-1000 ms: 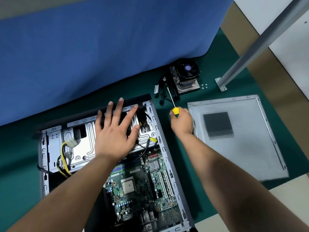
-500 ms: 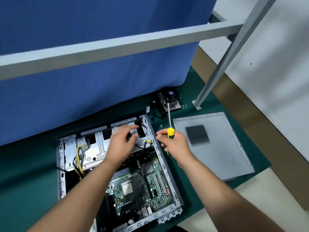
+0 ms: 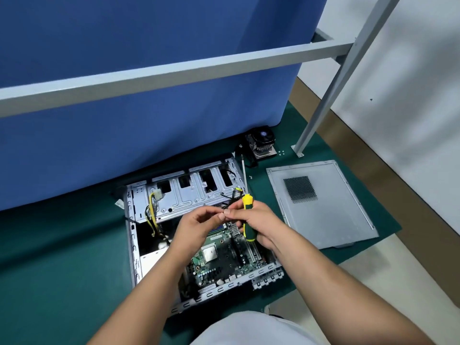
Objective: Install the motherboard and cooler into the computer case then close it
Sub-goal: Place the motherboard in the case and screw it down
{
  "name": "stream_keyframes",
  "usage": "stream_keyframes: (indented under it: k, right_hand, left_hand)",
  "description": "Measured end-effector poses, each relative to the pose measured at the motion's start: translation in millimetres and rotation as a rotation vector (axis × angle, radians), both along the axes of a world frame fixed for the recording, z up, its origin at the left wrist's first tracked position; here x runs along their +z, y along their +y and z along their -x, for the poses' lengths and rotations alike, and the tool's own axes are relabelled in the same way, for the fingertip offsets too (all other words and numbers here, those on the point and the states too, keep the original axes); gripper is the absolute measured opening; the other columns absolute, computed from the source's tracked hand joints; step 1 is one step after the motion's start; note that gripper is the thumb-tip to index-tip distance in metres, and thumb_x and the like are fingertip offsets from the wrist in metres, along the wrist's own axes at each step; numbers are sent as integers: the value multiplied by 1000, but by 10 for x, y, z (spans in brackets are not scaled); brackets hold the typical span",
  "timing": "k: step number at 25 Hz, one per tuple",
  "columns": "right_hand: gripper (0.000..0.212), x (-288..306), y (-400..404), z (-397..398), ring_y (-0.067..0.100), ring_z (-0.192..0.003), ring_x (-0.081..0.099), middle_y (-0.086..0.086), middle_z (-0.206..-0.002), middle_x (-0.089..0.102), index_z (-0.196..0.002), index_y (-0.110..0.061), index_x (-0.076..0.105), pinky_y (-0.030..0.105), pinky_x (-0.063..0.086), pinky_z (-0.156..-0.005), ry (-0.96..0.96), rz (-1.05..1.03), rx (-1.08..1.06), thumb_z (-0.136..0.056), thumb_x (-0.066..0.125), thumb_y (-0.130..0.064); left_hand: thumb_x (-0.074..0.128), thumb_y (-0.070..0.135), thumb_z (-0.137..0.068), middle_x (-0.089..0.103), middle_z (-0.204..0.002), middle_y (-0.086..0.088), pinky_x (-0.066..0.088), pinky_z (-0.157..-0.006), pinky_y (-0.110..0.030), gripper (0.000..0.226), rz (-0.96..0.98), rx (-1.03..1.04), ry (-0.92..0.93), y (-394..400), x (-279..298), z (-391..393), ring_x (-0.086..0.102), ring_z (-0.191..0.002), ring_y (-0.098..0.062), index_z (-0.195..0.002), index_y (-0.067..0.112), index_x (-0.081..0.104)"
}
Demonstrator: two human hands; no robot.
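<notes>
Right hand point(image 3: 258, 220) gripping upright screwdriver point(image 3: 248, 215), left hand point(image 3: 201, 221) fingertips pinched at its thumb, both just above motherboard point(image 3: 224, 255); pinched item too small to tell.

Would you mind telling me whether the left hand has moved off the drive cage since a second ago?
Yes. The left hand has come back off the drive cage toward the person.

Screwdriver point(image 3: 248, 215) in right hand point(image 3: 258, 220)
</notes>
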State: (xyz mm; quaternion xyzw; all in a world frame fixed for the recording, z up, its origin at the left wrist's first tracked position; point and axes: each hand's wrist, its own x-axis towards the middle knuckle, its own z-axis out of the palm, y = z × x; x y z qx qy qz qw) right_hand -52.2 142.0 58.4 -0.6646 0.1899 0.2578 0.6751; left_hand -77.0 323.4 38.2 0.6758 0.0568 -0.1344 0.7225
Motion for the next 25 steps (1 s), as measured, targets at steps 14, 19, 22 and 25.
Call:
stream_keyframes:
  k: [14, 19, 22, 25]
  right_hand:
    - [27, 23, -24, 114, 10, -55, 62, 3, -85, 74, -108, -12, 66, 23, 49, -47, 41, 252, 550, -88, 80, -23]
    - [34, 68, -241, 37, 30, -92, 76, 21, -103, 76, -119, -9, 67, 26, 61, -70, -14, -179, -52, -86, 73, 1]
    - [34, -17, -217, 68, 34, -94, 76, 27, -106, 72, -122, -7, 64, 29, 62, -74, -85, -264, -285, -90, 68, 6]
    - [32, -48, -183, 103, 32, -90, 76, 25, -106, 73, -122, -6, 63, 28, 62, -74, -121, -252, -306, -91, 68, 3]
  left_hand:
    - [57, 4, -99, 75, -115, -18, 63, -78, -38, 6, 679, 481, 367, 190, -2, -97, 73, -108, -34, -99, 10, 58]
    - [52, 5, -100, 74, -114, -24, 64, -79, -42, 8, 810, 652, 437, 290, -71, 19, 74, -102, -37, -106, 3, 55]
    - [48, 2, -98, 72, -116, -27, 61, -87, -48, 9, 894, 639, 436, 271, -96, 69, 72, -105, -41, -96, 2, 56]
    - [45, 1, -96, 70, -119, -29, 61, -87, -48, 12, 967, 617, 428, 271, -103, 90, 71, -108, -43, -100, 0, 57]
